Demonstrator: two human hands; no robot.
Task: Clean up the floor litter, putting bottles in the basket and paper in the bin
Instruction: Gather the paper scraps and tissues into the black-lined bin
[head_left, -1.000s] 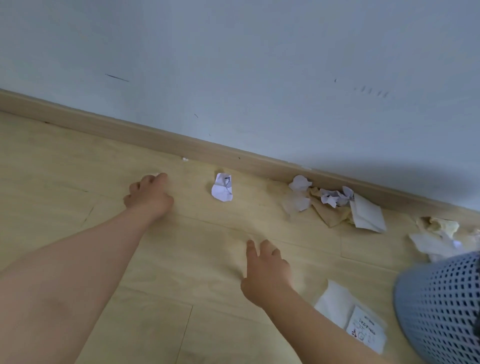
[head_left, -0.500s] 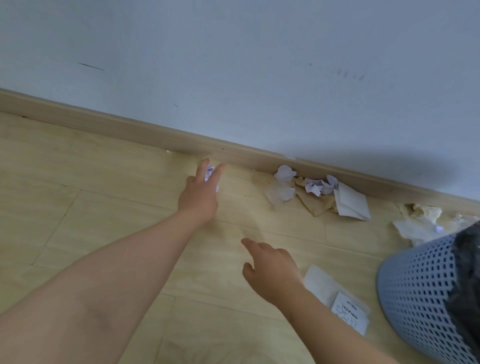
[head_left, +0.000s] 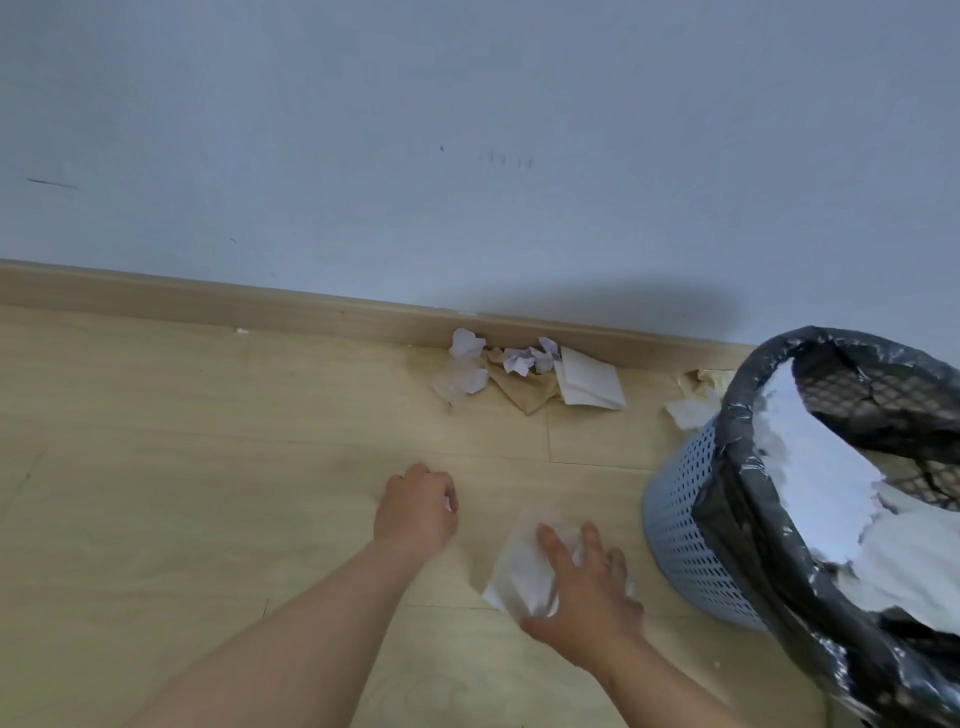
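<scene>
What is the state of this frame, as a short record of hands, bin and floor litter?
left hand: curled round a white scrap, only a sliver showing
right hand: fingers spread, resting on a flat white sheet on the floor
bin: blue mesh, black liner, white paper inside, right of the sheet
litter left: paper pile against the skirting board; more paper behind the bin

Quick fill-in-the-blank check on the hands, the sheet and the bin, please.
The right hand presses a sheet against the ___.
The liner of the bin is ___.
The left hand is ___ round a white scrap.
Missing: floor; black; curled.
</scene>
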